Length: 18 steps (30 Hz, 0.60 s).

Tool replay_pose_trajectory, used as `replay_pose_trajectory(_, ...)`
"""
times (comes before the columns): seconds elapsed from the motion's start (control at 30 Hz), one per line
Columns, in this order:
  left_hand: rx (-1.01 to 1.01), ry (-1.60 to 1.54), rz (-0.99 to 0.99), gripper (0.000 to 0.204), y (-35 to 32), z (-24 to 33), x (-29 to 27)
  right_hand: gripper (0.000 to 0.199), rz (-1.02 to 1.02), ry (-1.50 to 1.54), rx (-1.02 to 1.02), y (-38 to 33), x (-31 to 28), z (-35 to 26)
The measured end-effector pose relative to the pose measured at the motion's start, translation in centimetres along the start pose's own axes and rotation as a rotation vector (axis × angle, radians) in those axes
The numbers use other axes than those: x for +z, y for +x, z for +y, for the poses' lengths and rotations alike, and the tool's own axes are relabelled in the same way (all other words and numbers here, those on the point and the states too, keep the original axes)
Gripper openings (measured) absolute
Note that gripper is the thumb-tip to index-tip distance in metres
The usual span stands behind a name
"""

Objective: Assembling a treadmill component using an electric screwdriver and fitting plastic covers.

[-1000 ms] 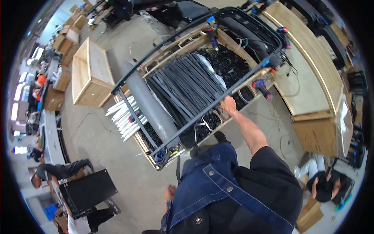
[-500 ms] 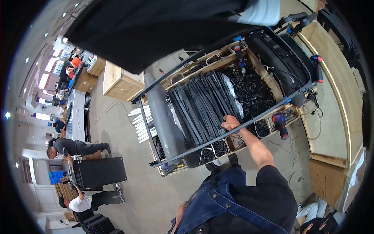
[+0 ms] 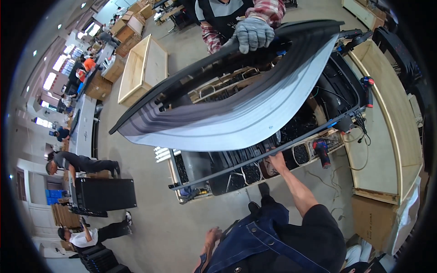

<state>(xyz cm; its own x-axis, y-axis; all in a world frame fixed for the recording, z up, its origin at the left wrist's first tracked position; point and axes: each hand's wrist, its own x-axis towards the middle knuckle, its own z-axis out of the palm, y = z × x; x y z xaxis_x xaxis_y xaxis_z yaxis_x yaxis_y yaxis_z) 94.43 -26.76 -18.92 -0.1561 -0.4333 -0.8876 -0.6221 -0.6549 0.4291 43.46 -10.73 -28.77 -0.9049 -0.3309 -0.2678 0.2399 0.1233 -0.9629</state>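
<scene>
My right hand [image 3: 276,160] is at the near rail [image 3: 236,167] of a black metal frame. Its fingers curl in beside the rail, over a bundle of long black strips [image 3: 227,159]; what they hold is hidden. Down by my apron, my left hand [image 3: 213,235] hangs loose with nothing visible in it. Across the frame, a co-worker's grey-gloved hand [image 3: 254,34] grips a long black board [image 3: 191,75]. From that board a broad belt-like sheet [image 3: 218,129], dark shading to pale grey, bows down over the frame and covers most of the strips.
Wooden bins hold black screws [image 3: 251,174]. A red and blue power drill [image 3: 322,152] stands at the near right corner, another drill [image 3: 368,88] farther right. A wooden crate [image 3: 387,113] is at right, an open wooden box [image 3: 143,68] at far left. Two people handle a black panel [image 3: 105,193].
The co-worker's black board has tilted, exposing the pale sheet, and now hangs over the strips. My right hand has moved slightly nearer me, down to the rail.
</scene>
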Motion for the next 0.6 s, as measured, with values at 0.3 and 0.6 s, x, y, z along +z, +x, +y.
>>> replay_pose_trajectory(0.3, 0.189, -0.099, -0.596, 0.075, 0.1, 13.8, 19.4, 0.027, -0.043, -1.024, -0.039, -33.6, -13.5, -11.2)
replay_pose_trajectory(0.6, 0.441, -0.157, -0.508, 0.057, -5.1, 16.4, 19.2, 0.031, 0.002, -1.201, -0.257, -43.9, -14.3, -13.5)
